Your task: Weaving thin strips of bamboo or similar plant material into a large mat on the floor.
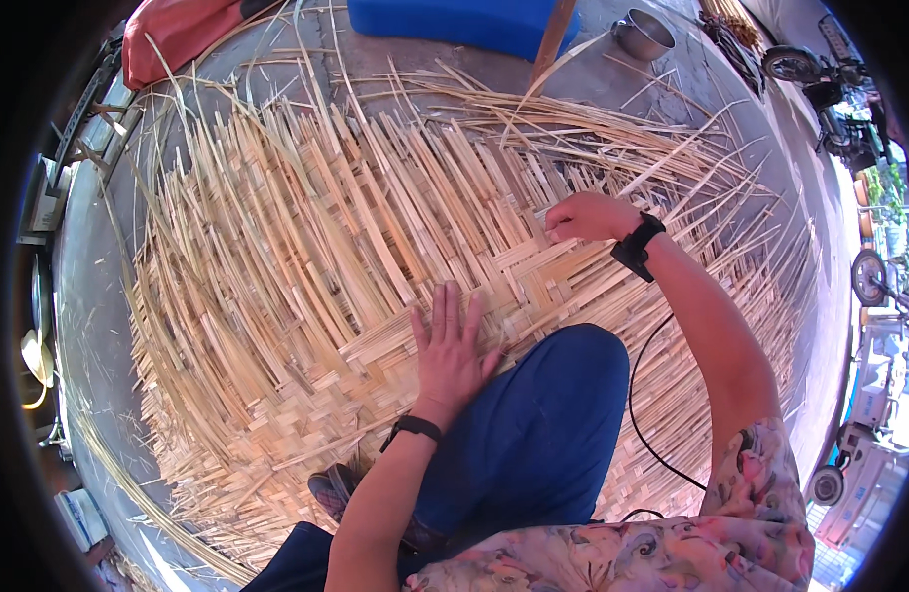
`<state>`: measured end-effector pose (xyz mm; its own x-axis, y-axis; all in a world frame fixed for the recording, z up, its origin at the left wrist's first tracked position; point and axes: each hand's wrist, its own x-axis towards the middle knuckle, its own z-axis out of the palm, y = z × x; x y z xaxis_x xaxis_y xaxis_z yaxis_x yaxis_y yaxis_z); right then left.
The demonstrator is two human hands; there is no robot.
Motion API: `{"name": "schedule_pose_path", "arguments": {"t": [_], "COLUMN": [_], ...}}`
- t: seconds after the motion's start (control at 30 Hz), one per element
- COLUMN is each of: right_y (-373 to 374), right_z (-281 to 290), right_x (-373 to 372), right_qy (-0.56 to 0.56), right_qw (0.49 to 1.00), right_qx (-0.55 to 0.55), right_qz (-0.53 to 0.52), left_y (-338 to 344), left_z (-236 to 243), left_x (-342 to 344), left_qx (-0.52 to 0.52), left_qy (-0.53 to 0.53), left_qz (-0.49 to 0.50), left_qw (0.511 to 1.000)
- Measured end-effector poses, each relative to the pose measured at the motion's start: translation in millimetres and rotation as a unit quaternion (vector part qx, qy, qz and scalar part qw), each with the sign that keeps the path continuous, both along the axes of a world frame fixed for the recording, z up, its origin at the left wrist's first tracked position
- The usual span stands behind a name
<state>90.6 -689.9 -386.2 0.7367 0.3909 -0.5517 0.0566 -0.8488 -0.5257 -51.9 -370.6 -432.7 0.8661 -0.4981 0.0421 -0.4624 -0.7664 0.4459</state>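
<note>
A half-woven mat of pale split bamboo [277, 414] spreads beneath me, with long unwoven strips [326, 217] fanning away toward the back. My left hand [450, 350] lies palm down on the woven band, fingers stretched and apart, just left of my bent knee [563, 395]. My right hand [583, 217] is at the upper right of the weave, thumb and fingers bent together among the strip ends; what they grip is too small to make out. A dark band circles each wrist.
A blue plastic object [445, 20], a red cloth-like item [178, 39], a metal pot [642, 37] and loose strips [593, 128] lie along the back. Motorbikes [834, 99] stand at the right edge. A black cable [652, 444] hangs beside my knee.
</note>
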Motion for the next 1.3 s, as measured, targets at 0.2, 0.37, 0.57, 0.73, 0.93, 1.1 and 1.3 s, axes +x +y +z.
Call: {"name": "schedule_pose_path", "arguments": {"t": [0.2,0.37,0.57,0.73,0.93,1.1,1.3], "right_y": [16.3,20.2,84.2,115.4,127.5,118.0,94.4], "right_z": [8.9,11.5,39.3,-10.8,-2.2,8.7,9.3], "right_x": [-7.4,0.4,-3.0,18.5,28.9,7.1,-8.2], "right_qy": [-0.027,-0.033,-0.238,-0.285,-0.231,-0.281,-0.043], "right_qw": [0.992,0.985,0.960,0.952,0.963,0.943,0.905], "right_qx": [-0.120,-0.160,0.042,-0.053,-0.100,-0.025,0.303], "right_qz": [0.029,0.053,-0.140,-0.100,-0.094,-0.173,-0.296], "left_y": [2.3,0.1,5.0,-1.3,3.1,0.8,-6.4], "left_z": [-10.9,-13.2,-8.3,-12.7,-12.3,-7.4,45.2], "left_x": [-1.3,-2.0,-3.9,-4.3,-6.4,-3.5,33.6], "left_qx": [0.037,0.033,0.046,0.037,0.036,0.041,-0.094], "left_qy": [-0.025,-0.037,-0.031,-0.041,-0.043,-0.049,-0.049], "left_qz": [-0.021,-0.022,-0.021,-0.025,-0.021,-0.022,0.050], "left_qw": [0.999,0.999,0.998,0.998,0.998,0.998,0.993]}}
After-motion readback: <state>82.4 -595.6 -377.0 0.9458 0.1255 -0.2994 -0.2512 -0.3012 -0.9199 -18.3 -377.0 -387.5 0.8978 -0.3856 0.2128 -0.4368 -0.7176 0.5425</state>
